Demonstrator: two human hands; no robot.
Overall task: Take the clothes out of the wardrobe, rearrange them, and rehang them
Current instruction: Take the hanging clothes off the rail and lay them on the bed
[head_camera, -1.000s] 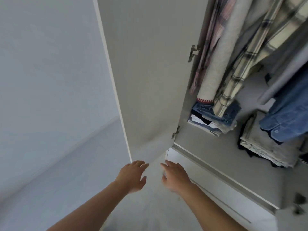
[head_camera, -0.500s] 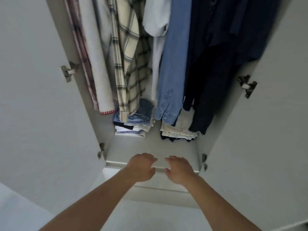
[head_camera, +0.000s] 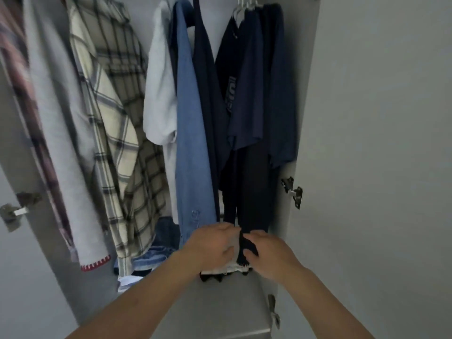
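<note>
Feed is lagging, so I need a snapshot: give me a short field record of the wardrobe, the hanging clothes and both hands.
wardrobe doors: open
hanging, left to right: grey garment, plaid shirt, white shirt, light blue denim shirt, dark navy garments
left hand: at the lower end of the hanging clothes, in front of the folded pile
right hand: pinches the hem of a dark navy garment
wardrobe floor: second folded pile on the left

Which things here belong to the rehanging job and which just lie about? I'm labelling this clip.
Job:
- dark navy garment, its hem pinched by right hand
- left hand beside that hem
- denim shirt
- plaid shirt
- white tee

Lying about:
- folded stack
- folded jeans
- door hinge
</note>
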